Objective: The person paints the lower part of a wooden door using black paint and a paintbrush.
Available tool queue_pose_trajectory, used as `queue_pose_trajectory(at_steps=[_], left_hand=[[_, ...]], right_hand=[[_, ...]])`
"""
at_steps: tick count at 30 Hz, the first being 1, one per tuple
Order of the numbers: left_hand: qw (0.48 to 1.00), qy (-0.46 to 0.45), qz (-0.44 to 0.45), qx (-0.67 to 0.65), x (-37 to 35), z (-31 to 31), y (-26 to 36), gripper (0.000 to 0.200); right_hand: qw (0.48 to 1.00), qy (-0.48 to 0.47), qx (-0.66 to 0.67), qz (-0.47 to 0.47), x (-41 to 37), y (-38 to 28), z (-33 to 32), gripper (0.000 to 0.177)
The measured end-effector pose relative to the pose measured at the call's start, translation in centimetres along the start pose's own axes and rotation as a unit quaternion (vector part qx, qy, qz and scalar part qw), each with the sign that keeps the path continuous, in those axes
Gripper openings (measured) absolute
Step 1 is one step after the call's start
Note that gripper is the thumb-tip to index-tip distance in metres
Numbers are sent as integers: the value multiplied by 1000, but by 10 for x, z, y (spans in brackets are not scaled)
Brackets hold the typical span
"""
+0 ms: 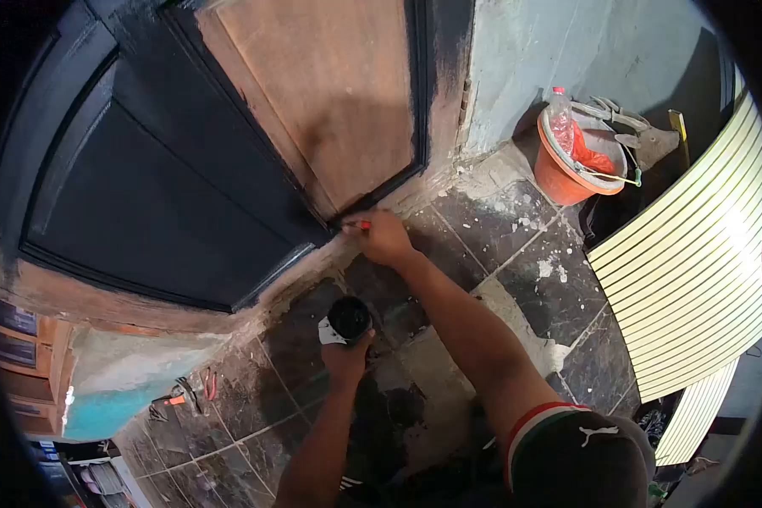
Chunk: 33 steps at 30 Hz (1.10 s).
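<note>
My left hand point(345, 359) is wrapped round a small can of black paint point(350, 318), held upright above the floor tiles, with a white patch on its side. My right hand point(385, 238) grips a paintbrush point(363, 225) by its red handle. Its tip meets the bottom moulding of the wooden door point(305, 93), near the corner between two panels; the bristles are hard to make out. Black coats the left panel point(169, 195) and the mouldings, while the right panel point(339, 76) shows bare brown wood.
An orange bucket point(559, 173) holding a plastic bottle point(560, 114) stands against the wall at right. Ribbed cream panels point(686, 254) lean nearby. Pliers point(210, 384) and other hand tools lie on the dark tiles point(271, 372) at lower left. Pale debris point(516, 212) dots the floor.
</note>
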<state>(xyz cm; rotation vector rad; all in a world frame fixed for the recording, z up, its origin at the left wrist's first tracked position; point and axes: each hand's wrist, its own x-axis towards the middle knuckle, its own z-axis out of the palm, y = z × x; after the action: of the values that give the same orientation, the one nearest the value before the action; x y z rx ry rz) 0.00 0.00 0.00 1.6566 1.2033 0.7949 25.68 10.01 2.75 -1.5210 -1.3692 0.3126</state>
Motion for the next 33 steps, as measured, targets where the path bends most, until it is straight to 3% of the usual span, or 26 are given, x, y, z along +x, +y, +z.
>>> queue_pose_trajectory(at_steps=[2, 5, 8, 11, 13, 15, 18, 20, 23, 27, 29, 31, 33], left_hand=[[1000, 9, 11, -1, 3, 0, 7, 65], [999, -1, 34, 9, 1, 8, 14, 65], [999, 3, 14, 28, 1, 9, 20, 65], [999, 10, 34, 12, 2, 11, 38, 64], [999, -19, 13, -27, 5, 12, 24, 70], [999, -31, 4, -41, 5, 10, 22, 71], [999, -26, 14, -29, 3, 8, 45, 70], [999, -26, 28, -28, 2, 5, 50, 69], [1000, -18, 16, -7, -2, 3, 54, 68], [999, -25, 17, -22, 0, 9, 22, 66], [1000, -27, -1, 8, -1, 10, 18, 64], [999, -27, 13, -17, 0, 9, 32, 63], [999, -28, 21, -36, 1, 7, 47, 63]], right_hand=[[999, 33, 31, 27, 25, -44, -12, 14], [989, 107, 29, -94, 64, -100, -51, 16], [986, 140, 83, -41, 84, -157, -82, 18], [960, 106, 257, 28, 92, -214, -118, 18], [940, 165, 299, -1, 89, -209, -103, 18], [946, 184, 263, -52, 76, -177, -75, 18], [974, 168, 149, -40, 23, -116, -39, 19], [999, -3, -51, 19, -6, -68, -34, 17], [980, -102, -169, 21, 2, -42, -27, 25], [983, 79, -99, -131, 82, -147, -67, 28], [994, 49, -88, -46, 107, -241, -116, 22], [950, 212, 146, -175, 129, -255, -120, 25], [930, 236, 211, -187, 132, -283, -132, 25]])
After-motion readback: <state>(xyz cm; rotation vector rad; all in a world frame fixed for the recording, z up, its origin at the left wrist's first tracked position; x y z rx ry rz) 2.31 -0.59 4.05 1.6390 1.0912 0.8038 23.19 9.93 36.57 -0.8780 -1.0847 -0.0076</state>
